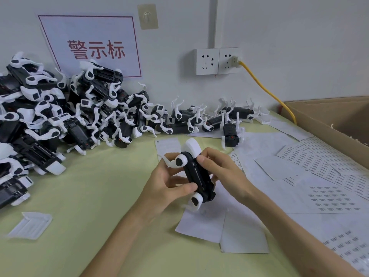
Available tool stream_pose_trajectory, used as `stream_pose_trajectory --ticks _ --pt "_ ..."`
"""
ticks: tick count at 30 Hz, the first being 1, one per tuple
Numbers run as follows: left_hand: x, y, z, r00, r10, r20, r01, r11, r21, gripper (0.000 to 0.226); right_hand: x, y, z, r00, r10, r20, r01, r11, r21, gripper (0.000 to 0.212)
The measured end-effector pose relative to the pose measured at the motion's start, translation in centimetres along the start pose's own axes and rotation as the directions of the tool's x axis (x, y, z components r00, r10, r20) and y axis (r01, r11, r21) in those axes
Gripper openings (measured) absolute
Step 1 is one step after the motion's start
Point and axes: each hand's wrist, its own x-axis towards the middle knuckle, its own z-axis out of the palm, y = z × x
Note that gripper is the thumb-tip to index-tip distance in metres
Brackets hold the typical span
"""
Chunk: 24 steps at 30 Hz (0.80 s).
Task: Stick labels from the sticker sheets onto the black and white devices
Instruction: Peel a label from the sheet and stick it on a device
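The surface (95, 196) is covered in pale yellow-green material and meets a white wall at its far edge.

Held device (196, 176): one black and white device, raised above the surface near its centre, long axis roughly upright, white end uppermost.
- The left hand (161, 182) grips the device from its left side. The thumb presses on the black body and the other fingers (169, 156) curl behind it.
- The right hand (225, 172) grips the upper right side. The thumb lies against the body near the white end, and the remaining fingers wrap behind it, mostly hidden.

Other items on the surface:
- A pile of devices (60, 116) fills the far left, stacked against the wall.
- A row of devices (209, 118) runs along the wall to the right of the pile.
- The sticker sheets (329, 170), printed with rows of small dark labels, overlap across the right side.
- Blank white sheets (243, 234) lie below the hands.
- A ribbed white plastic piece (30, 224) lies at the near left.
- An open cardboard box (329, 118) stands at the far right.

On the wall:
- A sign (89, 47) with a red border and red characters hangs behind the pile.
- An adhesive hook (147, 17) sits above and to the right of the sign.
- A double socket (217, 60) carries one plug. Its yellow cable (265, 90) runs down toward the box.
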Motion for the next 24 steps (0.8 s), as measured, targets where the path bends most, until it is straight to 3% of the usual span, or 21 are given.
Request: stream_pose_trajectory --ticks 5,11,18,22,24 --pt "-0.1 0.1 -0.1 0.999 -0.034 0.003 0.034 0.999 0.012 0.055 -0.1 0.0 0.1 0.999 0.016 0.048 -0.015 1.0 -0.026 0.06" --pt "-0.1 0.3 -0.5 0.998 -0.049 0.041 0.053 0.993 -0.109 0.058 -0.1 -0.3 -0.1 0.994 0.058 0.091 -0.065 0.995 0.071 0.058" --pt "0.1 0.4 -0.9 0.997 -0.023 0.08 0.042 0.969 -0.244 0.055 -0.2 -0.7 0.0 0.993 0.038 0.114 -0.058 0.982 0.178 0.024" --pt "0.2 0.5 -1.3 0.999 -0.034 -0.019 0.026 0.941 -0.338 0.042 -0.2 -0.5 -0.2 0.987 -0.011 0.16 -0.018 0.984 0.179 0.006" --pt "0.3 0.3 -1.6 0.997 -0.046 -0.07 0.018 0.937 -0.349 0.044 -0.3 -0.4 -0.2 0.983 -0.014 0.181 -0.017 0.986 0.165 0.01"
